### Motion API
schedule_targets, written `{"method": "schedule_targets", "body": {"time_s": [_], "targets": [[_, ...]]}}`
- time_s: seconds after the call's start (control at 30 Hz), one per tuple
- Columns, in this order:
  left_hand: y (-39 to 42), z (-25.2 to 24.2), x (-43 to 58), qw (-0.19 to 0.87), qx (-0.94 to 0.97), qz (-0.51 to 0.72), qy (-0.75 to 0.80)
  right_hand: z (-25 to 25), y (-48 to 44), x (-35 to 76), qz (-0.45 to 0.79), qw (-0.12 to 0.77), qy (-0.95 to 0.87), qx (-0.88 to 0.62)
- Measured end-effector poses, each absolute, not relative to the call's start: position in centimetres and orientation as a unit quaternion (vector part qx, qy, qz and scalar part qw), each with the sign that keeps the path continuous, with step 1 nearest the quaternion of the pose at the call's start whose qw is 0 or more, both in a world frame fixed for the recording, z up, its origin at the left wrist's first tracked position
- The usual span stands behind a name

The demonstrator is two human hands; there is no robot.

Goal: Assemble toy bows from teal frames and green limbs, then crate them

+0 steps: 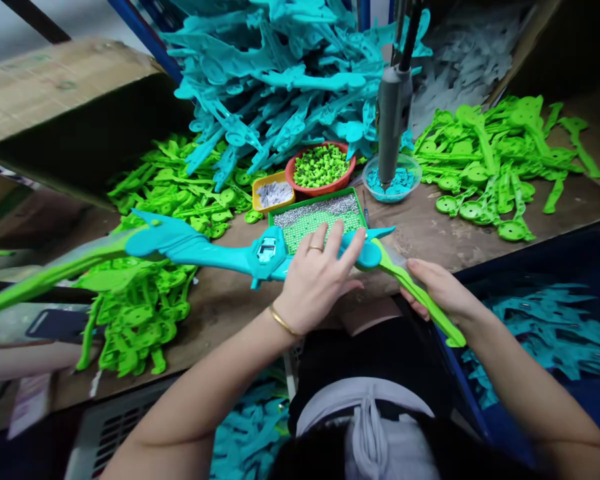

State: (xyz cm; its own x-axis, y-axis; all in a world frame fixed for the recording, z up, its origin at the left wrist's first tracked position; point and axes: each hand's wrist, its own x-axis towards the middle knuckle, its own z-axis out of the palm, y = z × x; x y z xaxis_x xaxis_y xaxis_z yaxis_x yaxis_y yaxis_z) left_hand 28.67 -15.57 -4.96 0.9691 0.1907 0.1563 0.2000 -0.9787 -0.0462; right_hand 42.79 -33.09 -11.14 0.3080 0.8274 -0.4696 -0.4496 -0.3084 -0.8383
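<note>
A long toy bow of blue plastic (pixel 210 257) with green limbs lies crosswise before me. A small rectangular window shows in its middle. My left hand (pixel 317 280) rests over the right part of the blue body with its fingers spread, hiding some of it. Around the green limb (pixel 420 297) at the right end, the fingers of my right hand (pixel 443 290) are closed. The left green limb (pixel 65 270) reaches out past the frame. Just behind my left hand is a green perforated tray (pixel 304 235) of small metal screws.
An electric screwdriver (pixel 393 120) hangs over a clear bowl (pixel 417 175) of blue pieces. A red bowl (pixel 289 177) and yellow box (pixel 259 208) hold small parts. Blue parts (pixel 280 87) tower behind; green parts (pixel 140 320) heap left, others (pixel 500 153) right. A cardboard box (pixel 55 87) stands left.
</note>
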Motion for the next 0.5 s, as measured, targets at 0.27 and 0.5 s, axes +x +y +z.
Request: {"method": "schedule_targets", "body": {"time_s": [0.27, 0.5], "targets": [[-14.9, -5.2, 28.1, 0.052, -0.987, 0.134, -0.074, -12.4, -35.1, 45.1, 0.369, 0.609, -0.342, -0.614], [-15.4, -4.8, 28.3, -0.018, -0.988, 0.140, -0.059, -11.3, -34.5, 43.2, 0.103, 0.570, -0.575, -0.578]]}}
